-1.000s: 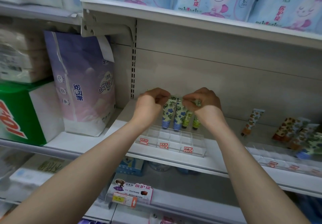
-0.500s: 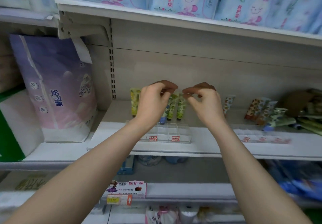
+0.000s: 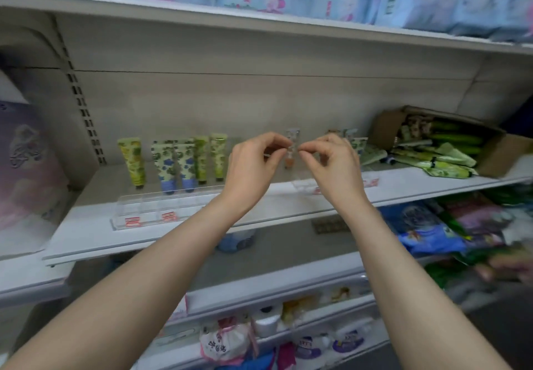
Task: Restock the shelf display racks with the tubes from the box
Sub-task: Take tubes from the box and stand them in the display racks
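Cardboard box (image 3: 385, 129) sits open at the right end of the shelf (image 3: 86, 234), green tubes (image 3: 450, 153) piled inside and spilling out its front. Further left on the same shelf, five tubes (image 3: 186, 165) stand upright, caps down, at the back of a clear rack (image 3: 150, 208): one yellow-green, two blue-flowered, two green. A second rack (image 3: 305, 186) sits mid-shelf with an orange-capped tube (image 3: 290, 153) upright behind it. Raised in front of that tube, close together, are the left grip (image 3: 253, 168) and right grip (image 3: 331, 165), each with thumb and forefinger pressed tip to tip, other fingers curled; can't tell if anything is pinched
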`<state>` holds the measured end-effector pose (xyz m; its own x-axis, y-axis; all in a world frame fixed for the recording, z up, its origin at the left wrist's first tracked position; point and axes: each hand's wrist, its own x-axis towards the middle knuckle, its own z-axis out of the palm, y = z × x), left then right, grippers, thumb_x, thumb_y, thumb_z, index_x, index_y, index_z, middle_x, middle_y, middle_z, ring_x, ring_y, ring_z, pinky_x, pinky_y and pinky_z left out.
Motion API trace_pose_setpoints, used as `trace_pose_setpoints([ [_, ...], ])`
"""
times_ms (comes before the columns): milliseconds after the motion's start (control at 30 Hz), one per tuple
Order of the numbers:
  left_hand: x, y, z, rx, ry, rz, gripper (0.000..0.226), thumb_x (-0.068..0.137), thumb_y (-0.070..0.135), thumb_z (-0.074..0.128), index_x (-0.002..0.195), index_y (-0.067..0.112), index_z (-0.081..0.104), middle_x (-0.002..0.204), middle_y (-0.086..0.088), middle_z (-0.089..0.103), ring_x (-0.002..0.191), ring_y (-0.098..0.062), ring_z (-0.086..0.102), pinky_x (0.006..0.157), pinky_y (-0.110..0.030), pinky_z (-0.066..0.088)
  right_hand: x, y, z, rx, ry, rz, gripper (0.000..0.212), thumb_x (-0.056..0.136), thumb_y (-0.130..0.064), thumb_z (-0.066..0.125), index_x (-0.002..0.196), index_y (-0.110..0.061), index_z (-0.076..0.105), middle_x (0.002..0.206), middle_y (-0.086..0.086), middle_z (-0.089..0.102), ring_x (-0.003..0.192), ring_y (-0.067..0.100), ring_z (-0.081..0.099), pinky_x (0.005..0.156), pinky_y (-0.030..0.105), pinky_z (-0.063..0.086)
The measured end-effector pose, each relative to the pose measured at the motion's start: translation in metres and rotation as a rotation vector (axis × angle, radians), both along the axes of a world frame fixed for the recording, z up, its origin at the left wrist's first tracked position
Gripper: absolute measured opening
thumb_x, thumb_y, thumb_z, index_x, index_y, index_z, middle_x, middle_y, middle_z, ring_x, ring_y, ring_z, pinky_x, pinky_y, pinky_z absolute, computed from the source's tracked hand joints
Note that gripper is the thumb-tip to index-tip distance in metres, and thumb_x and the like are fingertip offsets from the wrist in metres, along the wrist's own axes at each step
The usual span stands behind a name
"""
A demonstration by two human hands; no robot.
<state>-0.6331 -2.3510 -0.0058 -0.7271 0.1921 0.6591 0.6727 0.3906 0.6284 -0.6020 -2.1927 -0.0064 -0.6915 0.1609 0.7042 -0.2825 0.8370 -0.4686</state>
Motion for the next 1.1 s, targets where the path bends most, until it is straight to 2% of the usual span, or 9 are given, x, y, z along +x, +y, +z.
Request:
trace_pose_setpoints([
  [100, 0.01, 0.041, -0.001, 0.001, -0.031, -0.032, 0.014, 0.086, 0.015, 0.065, 0.094, 0.026, 0.071, 0.081, 0.017, 0.07, 0.078, -0.001, 0.067, 0.081, -0.029, 0.054, 0.017, 0.04, 0.001, 0.011, -0.017, -0.026, 0.01, 0.085, -0.019, 0.07, 0.092, -0.021, 0.077, 0.088, -0.001, 0.061, 0.092, 0.021, 0.054, 0.08, 0.029, 0.04],
  [200, 0.021, 0.084, -0.003, 0.023, -0.039, -0.074, 0.016, 0.085, 0.012, 0.066, 0.094, 0.024, 0.071, 0.081, 0.019, 0.068, 0.076, 0.002, 0.065, 0.081, -0.026, 0.054, 0.033, 0.082, 0.001, 0.016, -0.027, -0.049, 0.011, 0.085, -0.019, 0.071, 0.093, -0.023, 0.076, 0.088, -0.001, 0.062, 0.092, 0.021, 0.054, 0.079, 0.029, 0.04],
  [333, 0.033, 0.143, -0.009, 0.039, -0.051, -0.122, 0.016, 0.085, 0.01, 0.066, 0.096, 0.021, 0.071, 0.085, 0.013, 0.072, 0.079, -0.002, 0.067, 0.081, -0.026, 0.054, 0.055, 0.139, -0.003, 0.021, -0.06, -0.075, 0.011, 0.087, -0.02, 0.069, 0.095, -0.024, 0.076, 0.093, -0.001, 0.062, 0.096, 0.02, 0.053, 0.081, 0.029, 0.041],
  [467, 0.045, 0.204, -0.014, 0.023, -0.04, -0.162, 0.015, 0.086, 0.008, 0.066, 0.096, 0.019, 0.071, 0.088, 0.011, 0.071, 0.078, -0.005, 0.065, 0.076, -0.016, 0.05, 0.075, 0.198, -0.006, 0.038, -0.064, -0.118, 0.012, 0.086, -0.02, 0.07, 0.096, -0.021, 0.076, 0.092, -0.002, 0.062, 0.092, 0.019, 0.052, 0.079, 0.031, 0.041],
  [667, 0.049, 0.268, -0.025, 0.003, -0.068, -0.209, 0.015, 0.088, 0.012, 0.066, 0.1, 0.019, 0.071, 0.093, 0.009, 0.072, 0.085, -0.003, 0.065, 0.077, -0.016, 0.05, 0.088, 0.264, -0.014, 0.04, -0.136, -0.186, 0.014, 0.087, -0.023, 0.069, 0.099, -0.024, 0.075, 0.099, -0.001, 0.063, 0.101, 0.022, 0.054, 0.086, 0.037, 0.043],
  [767, 0.043, 0.293, -0.03, -0.011, -0.103, -0.228, 0.015, 0.088, 0.012, 0.065, 0.099, 0.021, 0.071, 0.092, 0.01, 0.071, 0.086, -0.003, 0.064, 0.076, -0.014, 0.05, 0.087, 0.289, -0.018, 0.037, -0.169, -0.219, 0.015, 0.089, -0.023, 0.067, 0.102, -0.024, 0.075, 0.105, -0.002, 0.064, 0.103, 0.019, 0.052, 0.084, 0.03, 0.038],
  [900, 0.022, 0.327, -0.033, -0.054, -0.124, -0.242, 0.015, 0.089, 0.014, 0.065, 0.101, 0.022, 0.07, 0.095, 0.009, 0.071, 0.088, -0.004, 0.064, 0.079, -0.017, 0.05, 0.077, 0.32, -0.022, 0.035, -0.18, -0.253, 0.017, 0.088, -0.021, 0.068, 0.104, -0.023, 0.074, 0.109, -0.002, 0.066, 0.106, 0.017, 0.053, 0.084, 0.025, 0.033],
  [1100, -0.021, 0.375, -0.041, -0.164, -0.131, -0.262, 0.019, 0.088, 0.02, 0.068, 0.107, 0.022, 0.069, 0.102, 0.006, 0.071, 0.093, -0.009, 0.065, 0.085, -0.029, 0.051, 0.045, 0.363, -0.028, 0.034, -0.213, -0.298, 0.02, 0.086, -0.016, 0.07, 0.104, -0.023, 0.074, 0.108, -0.001, 0.067, 0.103, 0.02, 0.058, 0.086, 0.032, 0.044],
])
